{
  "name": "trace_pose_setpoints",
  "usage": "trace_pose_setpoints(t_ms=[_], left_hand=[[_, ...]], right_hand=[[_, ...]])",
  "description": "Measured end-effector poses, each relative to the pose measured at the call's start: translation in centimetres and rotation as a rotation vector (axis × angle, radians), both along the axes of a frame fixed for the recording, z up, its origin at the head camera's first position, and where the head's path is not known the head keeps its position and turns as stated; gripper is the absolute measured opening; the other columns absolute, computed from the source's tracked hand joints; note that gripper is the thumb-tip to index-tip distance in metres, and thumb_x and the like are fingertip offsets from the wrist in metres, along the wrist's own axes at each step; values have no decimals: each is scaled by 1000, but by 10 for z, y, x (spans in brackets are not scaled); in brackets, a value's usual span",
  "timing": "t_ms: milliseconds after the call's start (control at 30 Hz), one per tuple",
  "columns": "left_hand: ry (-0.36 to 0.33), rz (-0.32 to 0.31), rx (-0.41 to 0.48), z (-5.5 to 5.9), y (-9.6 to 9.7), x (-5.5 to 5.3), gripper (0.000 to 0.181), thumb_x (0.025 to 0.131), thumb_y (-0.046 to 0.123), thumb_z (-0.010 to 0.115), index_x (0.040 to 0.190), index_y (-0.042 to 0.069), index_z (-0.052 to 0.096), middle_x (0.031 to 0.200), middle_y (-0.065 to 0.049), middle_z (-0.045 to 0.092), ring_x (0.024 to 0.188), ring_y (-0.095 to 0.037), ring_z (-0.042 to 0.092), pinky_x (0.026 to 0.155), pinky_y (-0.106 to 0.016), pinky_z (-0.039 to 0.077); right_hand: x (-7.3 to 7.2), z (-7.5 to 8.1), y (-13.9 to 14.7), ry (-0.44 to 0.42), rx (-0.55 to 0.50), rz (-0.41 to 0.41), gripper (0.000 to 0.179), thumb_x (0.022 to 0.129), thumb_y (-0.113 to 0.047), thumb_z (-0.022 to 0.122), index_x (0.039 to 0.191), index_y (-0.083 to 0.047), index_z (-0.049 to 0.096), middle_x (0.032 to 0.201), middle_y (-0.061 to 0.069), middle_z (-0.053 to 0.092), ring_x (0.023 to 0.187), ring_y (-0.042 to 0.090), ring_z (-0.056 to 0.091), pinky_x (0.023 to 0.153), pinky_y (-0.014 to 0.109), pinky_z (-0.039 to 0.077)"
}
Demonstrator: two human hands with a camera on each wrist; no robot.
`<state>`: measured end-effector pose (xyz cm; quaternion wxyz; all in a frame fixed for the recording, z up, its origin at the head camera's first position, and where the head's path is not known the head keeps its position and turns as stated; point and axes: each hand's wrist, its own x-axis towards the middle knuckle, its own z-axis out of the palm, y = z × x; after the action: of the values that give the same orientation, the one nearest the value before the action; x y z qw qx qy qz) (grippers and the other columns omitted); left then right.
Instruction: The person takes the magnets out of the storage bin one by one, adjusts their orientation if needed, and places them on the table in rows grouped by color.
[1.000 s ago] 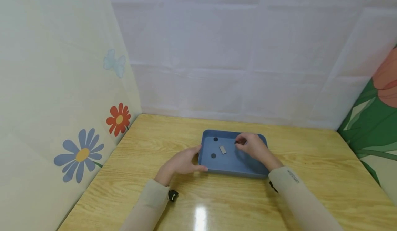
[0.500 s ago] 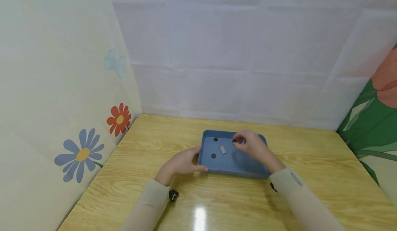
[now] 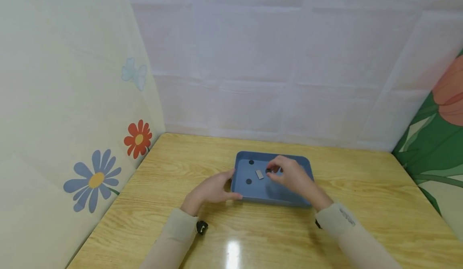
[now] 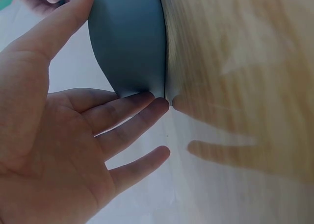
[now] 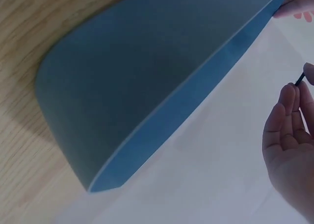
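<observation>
A shallow blue tray (image 3: 275, 201) sits on the wooden table. My left hand (image 3: 215, 187) rests against its left end, thumb at the near corner. In the left wrist view the fingers (image 4: 132, 128) are spread and fairly straight, some tips touching the tray wall (image 4: 130, 42). Over the tray, my right hand (image 3: 291, 175) pinches a small black disc (image 3: 268, 171) between thumb and fingers; the right wrist view shows the disc (image 5: 300, 79) edge-on as thin. On the tray floor lie two dark discs, one farther back (image 3: 251, 162) and one nearer (image 3: 248, 181), and a small grey rectangular piece (image 3: 259, 174).
The wood-grain table (image 3: 195, 156) extends around the tray on all sides. A pale cloth backdrop (image 3: 253, 60) hangs behind, with a flower-printed panel (image 3: 90, 100) on the left and another floral panel (image 3: 430, 152) on the right.
My right hand, with the black disc pinched in it, has shifted slightly left over the tray towards the grey piece. The left hand, tray and pieces lying in it stay in place.
</observation>
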<state>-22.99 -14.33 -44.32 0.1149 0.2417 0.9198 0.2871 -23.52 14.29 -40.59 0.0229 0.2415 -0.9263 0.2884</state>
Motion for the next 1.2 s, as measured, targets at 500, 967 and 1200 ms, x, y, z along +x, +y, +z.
trace_pose_setpoints(t_ms=[500, 967, 1200], left_hand=[[7, -9, 5, 1, -1, 0, 105, 88, 56, 77, 161, -2, 28, 163, -18, 42, 149, -31, 46, 121, -49, 43], [17, -31, 55, -2, -2, -1, 98, 89, 47, 79, 161, 2, 31, 156, -16, 53, 141, -31, 54, 118, -50, 46], [20, -31, 57, -2, -1, -1, 98, 89, 46, 80, 161, 2, 30, 158, -17, 50, 143, -32, 52, 119, -51, 45]], right_hand=[[32, -7, -10, 133, 2, 157, 17, 91, -14, 79, 107, -13, 75, 99, -4, 69, 88, 15, 67, 79, 37, 62], [55, -21, -19, 154, 46, 249, 16, 89, -15, 81, 103, -12, 75, 99, -3, 70, 88, 11, 66, 77, 24, 61], [65, -33, -24, 138, 37, 301, 16, 90, -14, 81, 104, -10, 76, 101, -3, 70, 91, 10, 68, 79, 19, 60]])
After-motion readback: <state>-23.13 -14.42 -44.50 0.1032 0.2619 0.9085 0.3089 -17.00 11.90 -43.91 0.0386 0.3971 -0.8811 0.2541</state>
